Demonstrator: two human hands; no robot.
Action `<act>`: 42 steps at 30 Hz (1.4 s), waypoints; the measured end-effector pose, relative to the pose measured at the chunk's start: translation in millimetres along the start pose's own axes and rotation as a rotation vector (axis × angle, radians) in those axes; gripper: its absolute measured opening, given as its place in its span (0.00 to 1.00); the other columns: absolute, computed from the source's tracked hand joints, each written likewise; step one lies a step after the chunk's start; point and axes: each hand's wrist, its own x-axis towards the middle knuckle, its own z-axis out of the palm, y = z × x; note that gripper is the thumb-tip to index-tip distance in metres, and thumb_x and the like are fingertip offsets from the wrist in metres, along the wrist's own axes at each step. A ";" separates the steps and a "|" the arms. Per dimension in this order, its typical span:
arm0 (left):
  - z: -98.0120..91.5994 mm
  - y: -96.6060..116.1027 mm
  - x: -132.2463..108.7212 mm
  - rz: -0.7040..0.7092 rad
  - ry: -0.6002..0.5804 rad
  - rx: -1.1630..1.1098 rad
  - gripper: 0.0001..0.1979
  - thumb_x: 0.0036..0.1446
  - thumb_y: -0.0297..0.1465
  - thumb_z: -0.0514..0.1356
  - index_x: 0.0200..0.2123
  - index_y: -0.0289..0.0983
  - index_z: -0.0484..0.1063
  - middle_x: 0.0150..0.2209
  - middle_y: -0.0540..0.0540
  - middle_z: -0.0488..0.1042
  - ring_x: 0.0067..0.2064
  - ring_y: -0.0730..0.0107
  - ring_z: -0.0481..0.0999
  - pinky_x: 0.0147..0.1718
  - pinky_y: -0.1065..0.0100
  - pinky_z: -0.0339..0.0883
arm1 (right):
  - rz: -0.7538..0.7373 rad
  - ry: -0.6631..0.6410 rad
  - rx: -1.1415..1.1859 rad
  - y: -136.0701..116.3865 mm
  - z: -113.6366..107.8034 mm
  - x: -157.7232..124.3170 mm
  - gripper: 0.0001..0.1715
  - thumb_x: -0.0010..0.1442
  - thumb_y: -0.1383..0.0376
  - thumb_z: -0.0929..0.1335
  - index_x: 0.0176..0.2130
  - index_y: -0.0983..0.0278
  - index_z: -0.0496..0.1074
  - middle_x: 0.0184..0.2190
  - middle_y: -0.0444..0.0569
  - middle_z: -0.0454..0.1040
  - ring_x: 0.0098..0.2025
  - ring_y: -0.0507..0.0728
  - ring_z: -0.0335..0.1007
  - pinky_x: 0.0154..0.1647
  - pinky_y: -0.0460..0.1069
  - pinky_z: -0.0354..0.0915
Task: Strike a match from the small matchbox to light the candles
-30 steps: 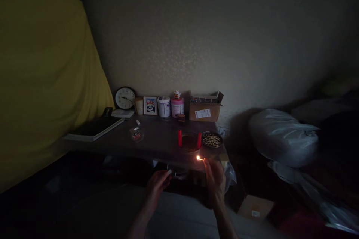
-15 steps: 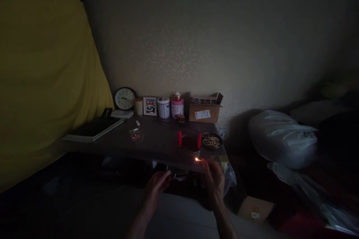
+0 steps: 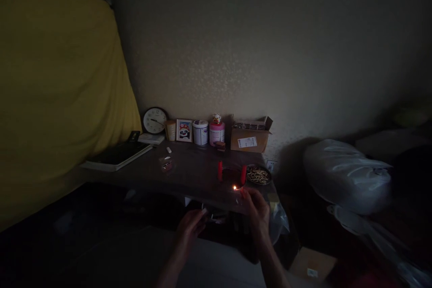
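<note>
My right hand (image 3: 257, 210) pinches a burning match (image 3: 237, 188), its small flame pointing left over the table's front edge. Just behind the flame, two red candles (image 3: 220, 171) stand upright at either side of a dark round dish (image 3: 232, 174). Beside the right candle (image 3: 243, 174) sits a round tin of loose matches (image 3: 258, 175). My left hand (image 3: 192, 225) is lower and to the left, in front of the table edge, with its fingers closed together. A pale spot shows at its fingertips, too dark to name.
Along the wall stand a clock (image 3: 155, 120), a framed panda picture (image 3: 184, 131), a white canister (image 3: 200, 133), a pink canister (image 3: 217, 134) and an open cardboard box (image 3: 249, 140). A dark book (image 3: 116, 156) lies left, by the yellow curtain (image 3: 67, 90). White plastic bags (image 3: 344, 175) sit right.
The match flame has moved slightly forward, nearer the round dish and candles, and looks smaller. My left hand stays almost in place. The view has shifted a little.
</note>
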 end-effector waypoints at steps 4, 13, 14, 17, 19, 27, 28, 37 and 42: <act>0.0 0.0 0.0 -0.010 -0.005 -0.005 0.14 0.41 0.36 0.68 0.32 0.37 0.74 0.34 0.46 0.78 0.36 0.68 0.76 0.34 0.70 0.67 | 0.042 -0.036 0.121 -7.2 6.5 6.7 0.14 0.51 0.55 0.68 0.30 0.64 0.72 0.25 0.44 0.72 0.28 0.53 0.66 0.29 0.46 0.62; 3.3 3.7 -1.0 -0.008 0.024 0.026 0.14 0.38 0.37 0.68 0.30 0.37 0.74 0.32 0.46 0.78 0.36 0.65 0.77 0.34 0.69 0.67 | 0.055 -0.039 0.205 -14.3 16.8 19.8 0.14 0.47 0.56 0.71 0.27 0.64 0.70 0.25 0.45 0.72 0.28 0.53 0.67 0.29 0.46 0.63; 3.2 3.5 -0.3 -0.012 0.032 0.022 0.15 0.38 0.37 0.69 0.29 0.37 0.74 0.32 0.46 0.78 0.36 0.65 0.77 0.34 0.69 0.67 | 0.053 -0.036 0.218 -13.6 17.8 21.8 0.13 0.47 0.57 0.71 0.27 0.65 0.70 0.25 0.45 0.73 0.28 0.54 0.68 0.30 0.47 0.64; 2.5 2.1 1.8 -0.026 0.052 0.001 0.16 0.35 0.37 0.70 0.28 0.37 0.73 0.30 0.45 0.78 0.34 0.65 0.77 0.32 0.69 0.67 | 0.045 -0.047 0.244 -10.9 20.2 28.7 0.13 0.45 0.58 0.72 0.27 0.65 0.70 0.26 0.45 0.73 0.29 0.54 0.68 0.32 0.48 0.64; 2.0 1.0 3.1 -0.023 0.045 -0.008 0.16 0.35 0.38 0.70 0.28 0.37 0.73 0.31 0.45 0.78 0.34 0.66 0.77 0.32 0.69 0.67 | 0.037 -0.057 0.244 -9.7 21.6 33.2 0.13 0.44 0.59 0.72 0.26 0.65 0.71 0.25 0.45 0.73 0.28 0.53 0.68 0.31 0.48 0.64; 0.2 -2.4 7.5 -0.029 0.064 0.006 0.16 0.35 0.38 0.70 0.27 0.38 0.73 0.29 0.46 0.78 0.34 0.64 0.77 0.31 0.69 0.66 | 0.011 -0.063 0.227 -12.3 28.7 48.2 0.12 0.43 0.59 0.72 0.25 0.65 0.71 0.23 0.43 0.71 0.26 0.51 0.64 0.28 0.46 0.62; 0.5 -1.9 6.5 -0.022 0.059 0.009 0.15 0.35 0.38 0.70 0.28 0.38 0.73 0.29 0.46 0.78 0.34 0.65 0.77 0.32 0.69 0.66 | 0.013 -0.062 0.226 -12.3 29.7 50.3 0.12 0.43 0.59 0.72 0.25 0.65 0.71 0.23 0.43 0.71 0.25 0.51 0.64 0.27 0.46 0.61; 4.7 4.9 -2.1 -0.022 0.021 -0.016 0.14 0.37 0.38 0.69 0.28 0.37 0.75 0.31 0.46 0.78 0.35 0.65 0.76 0.33 0.69 0.67 | 0.015 -0.077 0.178 -8.9 36.7 66.3 0.13 0.45 0.57 0.71 0.27 0.65 0.71 0.23 0.42 0.72 0.25 0.51 0.65 0.26 0.46 0.61; 2.7 1.7 -0.6 -0.026 -0.003 -0.033 0.12 0.39 0.37 0.68 0.28 0.39 0.75 0.31 0.48 0.78 0.35 0.66 0.76 0.33 0.70 0.66 | -0.006 -0.075 0.113 -13.5 38.7 68.5 0.12 0.48 0.59 0.70 0.28 0.66 0.73 0.22 0.42 0.70 0.25 0.51 0.64 0.26 0.44 0.59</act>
